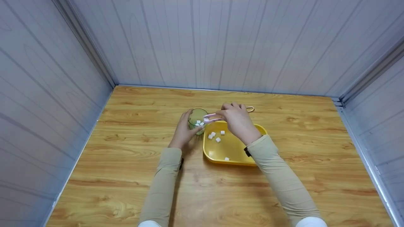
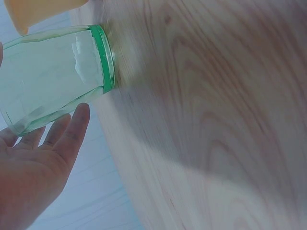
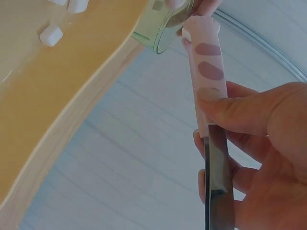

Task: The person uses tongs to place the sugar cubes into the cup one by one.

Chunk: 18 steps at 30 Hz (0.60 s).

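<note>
My left hand holds a clear green-tinted glass, fingers on its far left side and thumb across the near rim. Several white cubes lie inside the glass. In the left wrist view the fingers rest along the wall of the glass, and its green base is close to the tabletop. My right hand pinches a pair of tongs with pink paw-shaped tips and a metal handle. Something white shows between the tips, which are right at the glass rim.
A yellow tray sits right of the glass, below the right hand, with several loose white cubes in it. The tabletop is wood-grained. Pale panel walls stand behind and on both sides.
</note>
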Available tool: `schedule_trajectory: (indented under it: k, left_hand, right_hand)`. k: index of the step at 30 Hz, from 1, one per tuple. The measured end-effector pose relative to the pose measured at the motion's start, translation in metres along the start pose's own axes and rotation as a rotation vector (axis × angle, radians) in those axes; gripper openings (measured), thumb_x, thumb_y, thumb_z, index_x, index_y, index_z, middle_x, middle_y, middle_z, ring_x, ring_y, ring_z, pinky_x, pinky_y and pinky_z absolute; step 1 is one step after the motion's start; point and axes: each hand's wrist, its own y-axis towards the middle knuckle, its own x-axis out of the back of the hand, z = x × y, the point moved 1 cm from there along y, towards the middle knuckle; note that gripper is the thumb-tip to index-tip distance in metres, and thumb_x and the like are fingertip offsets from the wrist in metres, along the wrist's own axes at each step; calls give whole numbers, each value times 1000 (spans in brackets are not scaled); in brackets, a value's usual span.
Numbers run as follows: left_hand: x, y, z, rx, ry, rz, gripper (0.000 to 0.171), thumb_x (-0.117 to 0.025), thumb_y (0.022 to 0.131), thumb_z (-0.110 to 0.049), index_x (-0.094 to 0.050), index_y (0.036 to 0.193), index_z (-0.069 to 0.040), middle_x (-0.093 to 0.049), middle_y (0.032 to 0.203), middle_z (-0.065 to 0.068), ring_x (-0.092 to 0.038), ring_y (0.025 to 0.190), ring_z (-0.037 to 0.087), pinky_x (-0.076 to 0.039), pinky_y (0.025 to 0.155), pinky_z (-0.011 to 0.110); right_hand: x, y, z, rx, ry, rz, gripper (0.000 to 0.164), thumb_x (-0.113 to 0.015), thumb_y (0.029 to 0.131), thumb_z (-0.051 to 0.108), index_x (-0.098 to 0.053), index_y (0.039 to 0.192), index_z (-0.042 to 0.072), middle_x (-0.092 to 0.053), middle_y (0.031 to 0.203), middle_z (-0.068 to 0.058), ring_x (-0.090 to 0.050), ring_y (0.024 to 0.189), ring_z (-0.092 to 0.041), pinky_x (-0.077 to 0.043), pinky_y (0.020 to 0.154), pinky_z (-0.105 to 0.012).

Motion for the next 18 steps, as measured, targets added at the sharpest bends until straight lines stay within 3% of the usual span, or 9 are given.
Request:
schedule_trajectory:
  k: [18]
  left_hand:
    - [1,-1,-1,24,8,2,85,-76,82,-32,-29,150,-12,-36,147,5,-31,136,23,-25,112,38]
  right_hand:
    - [-5,6,5,-14,-3,4,32,-64,91,4,-70,117,22,-59,108,-1,-50,100,-26,-39,84,-46]
